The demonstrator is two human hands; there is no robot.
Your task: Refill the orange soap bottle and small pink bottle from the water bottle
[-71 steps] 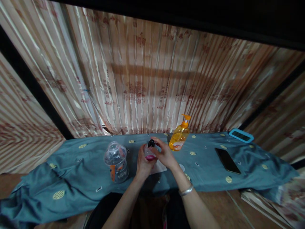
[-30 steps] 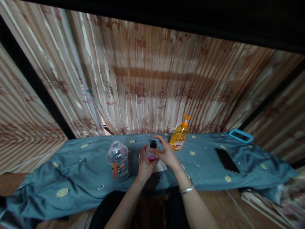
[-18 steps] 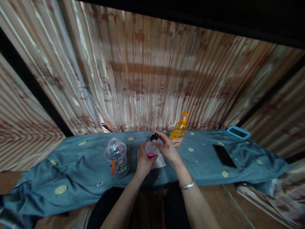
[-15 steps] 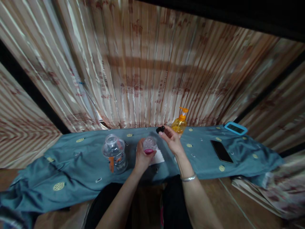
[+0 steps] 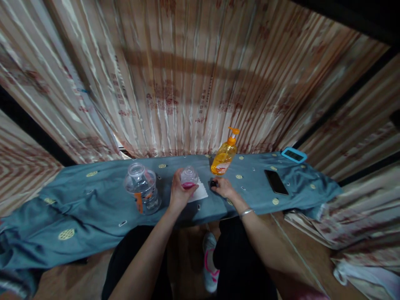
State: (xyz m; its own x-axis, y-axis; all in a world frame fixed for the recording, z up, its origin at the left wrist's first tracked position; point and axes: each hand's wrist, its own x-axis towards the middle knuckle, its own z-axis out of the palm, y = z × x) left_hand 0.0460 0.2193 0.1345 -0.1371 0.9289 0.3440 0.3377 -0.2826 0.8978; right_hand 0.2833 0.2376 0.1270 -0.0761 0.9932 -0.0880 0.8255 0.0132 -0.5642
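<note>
My left hand (image 5: 178,192) is closed around a small clear bottle (image 5: 189,174) with a pink part low on it. The bottle's mouth points up and looks uncovered. Under it lies a white paper sheet (image 5: 201,192), partly hidden by the hand. To the right, my right hand (image 5: 223,187) is low at the cloth, its fingers closed on a small black piece (image 5: 214,183) whose exact kind I cannot make out. An orange pump bottle (image 5: 223,158) with yellow liquid stands just behind this hand. Left of my left hand is a large clear plastic jug (image 5: 144,187) with orange markings.
A blue-green patterned cloth (image 5: 103,204) covers the long narrow table. On its right side lie a dark phone (image 5: 276,182) and a blue-framed device (image 5: 293,155). A striped curtain (image 5: 175,104) hangs right behind the table.
My right hand has come down from beside the pump bottle to the cloth with the black piece, leaving the pump bottle in fuller view. My left hand still holds the small bottle.
</note>
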